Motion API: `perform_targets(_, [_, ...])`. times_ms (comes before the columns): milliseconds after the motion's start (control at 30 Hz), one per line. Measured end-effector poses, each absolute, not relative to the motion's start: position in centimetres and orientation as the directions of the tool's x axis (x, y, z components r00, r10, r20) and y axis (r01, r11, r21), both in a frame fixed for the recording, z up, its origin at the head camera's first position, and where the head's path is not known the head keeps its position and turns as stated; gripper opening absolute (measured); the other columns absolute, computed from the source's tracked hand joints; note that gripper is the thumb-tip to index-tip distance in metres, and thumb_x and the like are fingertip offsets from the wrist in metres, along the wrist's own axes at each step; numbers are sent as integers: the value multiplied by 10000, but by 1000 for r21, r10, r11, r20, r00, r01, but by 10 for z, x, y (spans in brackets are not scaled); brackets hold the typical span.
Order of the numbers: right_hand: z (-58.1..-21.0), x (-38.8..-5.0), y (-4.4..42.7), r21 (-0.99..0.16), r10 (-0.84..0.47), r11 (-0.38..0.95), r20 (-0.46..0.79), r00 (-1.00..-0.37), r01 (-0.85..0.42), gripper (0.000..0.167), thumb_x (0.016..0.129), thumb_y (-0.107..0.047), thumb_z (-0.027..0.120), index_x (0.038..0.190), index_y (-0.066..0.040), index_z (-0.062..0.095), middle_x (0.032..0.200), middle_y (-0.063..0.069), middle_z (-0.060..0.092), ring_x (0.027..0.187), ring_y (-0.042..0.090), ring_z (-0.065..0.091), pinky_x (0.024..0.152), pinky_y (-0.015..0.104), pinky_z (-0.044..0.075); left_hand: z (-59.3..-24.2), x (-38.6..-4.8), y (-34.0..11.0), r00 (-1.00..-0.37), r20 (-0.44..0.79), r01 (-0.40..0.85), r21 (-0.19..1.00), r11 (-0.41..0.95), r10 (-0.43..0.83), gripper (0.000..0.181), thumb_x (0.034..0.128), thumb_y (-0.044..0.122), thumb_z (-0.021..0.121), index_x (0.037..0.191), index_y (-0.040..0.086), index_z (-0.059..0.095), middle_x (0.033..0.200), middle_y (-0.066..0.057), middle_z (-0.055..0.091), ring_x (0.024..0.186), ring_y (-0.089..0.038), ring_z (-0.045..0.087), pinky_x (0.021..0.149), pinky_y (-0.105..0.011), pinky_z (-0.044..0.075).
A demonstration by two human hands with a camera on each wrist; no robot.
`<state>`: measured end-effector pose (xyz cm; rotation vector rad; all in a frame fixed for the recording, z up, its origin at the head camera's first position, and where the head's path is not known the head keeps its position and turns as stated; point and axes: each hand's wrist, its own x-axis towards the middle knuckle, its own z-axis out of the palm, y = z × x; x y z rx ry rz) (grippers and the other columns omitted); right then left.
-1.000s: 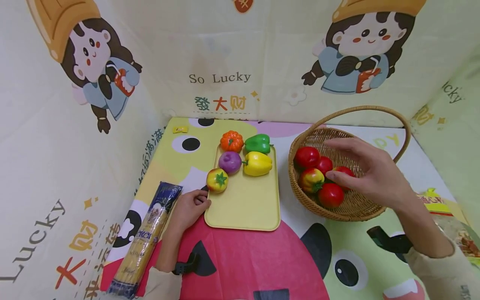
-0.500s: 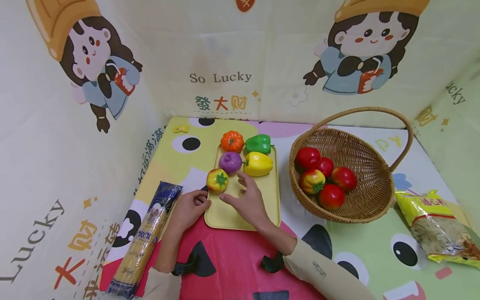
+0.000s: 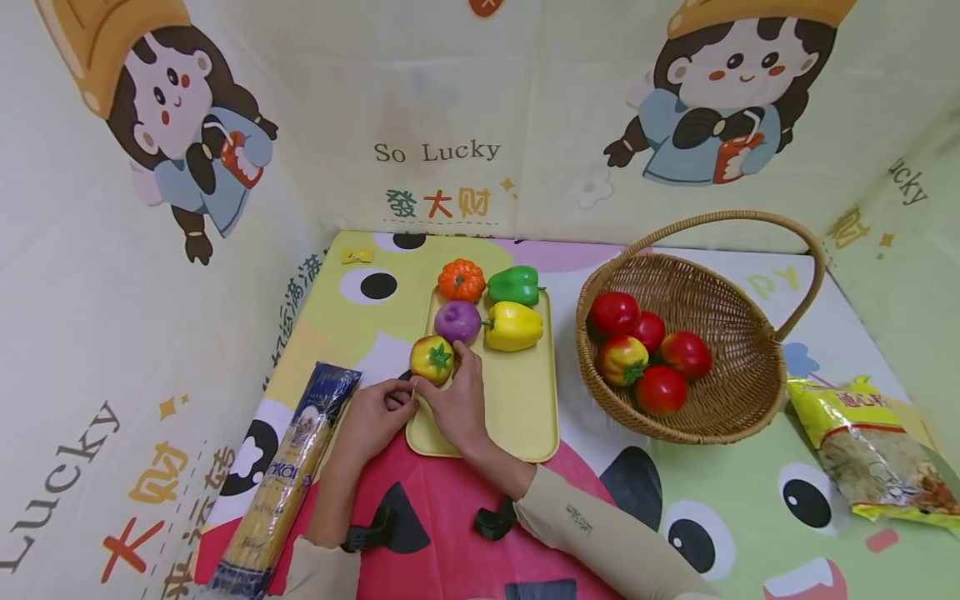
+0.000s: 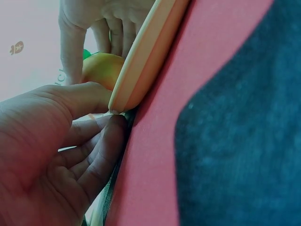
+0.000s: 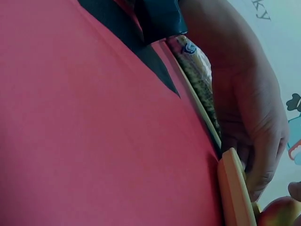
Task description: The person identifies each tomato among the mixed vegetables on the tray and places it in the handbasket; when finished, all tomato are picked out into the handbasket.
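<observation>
On the left rim of a pale yellow tray (image 3: 517, 408), my left hand (image 3: 377, 417) pinches the edge, its thumb on top and fingers beneath in the left wrist view. My right hand (image 3: 461, 408) curves its thumb and fingers round a yellow-and-red toy tomato (image 3: 431, 358) with a green star-shaped top. That tomato sits at the tray's left side, partly covered by the fingers. Behind it are a purple toy onion (image 3: 457, 322) and a yellow bell pepper (image 3: 513, 326). An orange pumpkin (image 3: 461, 280) and a green bell pepper (image 3: 513, 286) lie at the far end.
A wicker basket (image 3: 738, 367) with a tall handle holds several red fruits (image 3: 662, 390) and a yellow-red one to the right. A noodle packet (image 3: 288, 483) lies left of my left arm. A yellow snack bag (image 3: 873, 450) lies far right; a small yellow sachet (image 3: 357, 256) lies back left.
My right hand has come from over the basket, leftward to the tray, and closed round the tomato. The left hand has stayed at the tray's edge.
</observation>
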<state>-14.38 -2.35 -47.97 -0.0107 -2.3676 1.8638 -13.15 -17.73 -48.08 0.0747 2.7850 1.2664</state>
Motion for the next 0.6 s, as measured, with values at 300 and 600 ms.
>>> perform_targets(300, [-479, -144, -20, -977, 85, 195, 101, -991, -83, 734, 825, -129, 804, 1431, 19, 417, 1327, 139, 460, 1182, 239, 535, 978, 346, 456, -481, -132, -178, -996, -51, 12, 755, 656, 78, 283, 891, 235, 730, 1103, 48, 718, 851, -9, 654, 724, -128, 613, 716, -349, 519])
perform_targets(600, [-442, -120, 22, -989, -13, 22, 146, -989, -146, 687, 800, -161, 836, 1398, -53, 516, 1331, 70, 512, 1213, 227, 516, 961, 369, 474, -481, -131, -177, -996, -39, 24, 761, 648, 83, 251, 889, 217, 727, 1087, 62, 722, 850, -5, 650, 724, -129, 612, 718, -355, 518])
